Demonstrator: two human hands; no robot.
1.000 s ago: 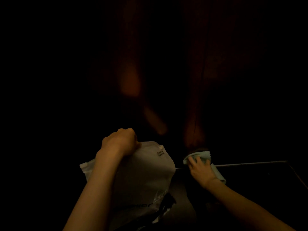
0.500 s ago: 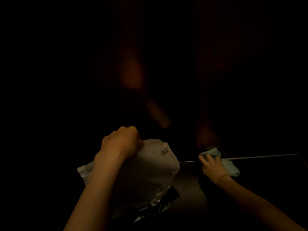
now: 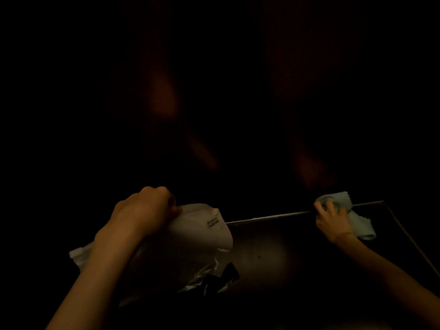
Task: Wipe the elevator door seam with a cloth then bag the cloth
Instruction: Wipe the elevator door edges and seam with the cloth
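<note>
The scene is very dark. My right hand (image 3: 332, 221) presses a pale blue-green cloth (image 3: 362, 225) with a zigzag edge onto a thin metal seam line (image 3: 273, 216) that runs across the floor at the foot of the dark door. The cloth sticks out above and to the right of my fingers. My left hand (image 3: 145, 210) is closed on the top edge of a white plastic bag (image 3: 202, 232) with small dark print, holding it up at lower centre. The bag's crumpled lower part hangs behind my left forearm.
The door surface (image 3: 214, 103) ahead is nearly black, with dim reddish reflections. A second thin edge (image 3: 409, 241) runs diagonally down from the seam's right end. The dull floor (image 3: 266, 253) shows faintly between my arms.
My right hand has slid the cloth to the right along the seam. My left hand keeps holding the bag in about the same place.
</note>
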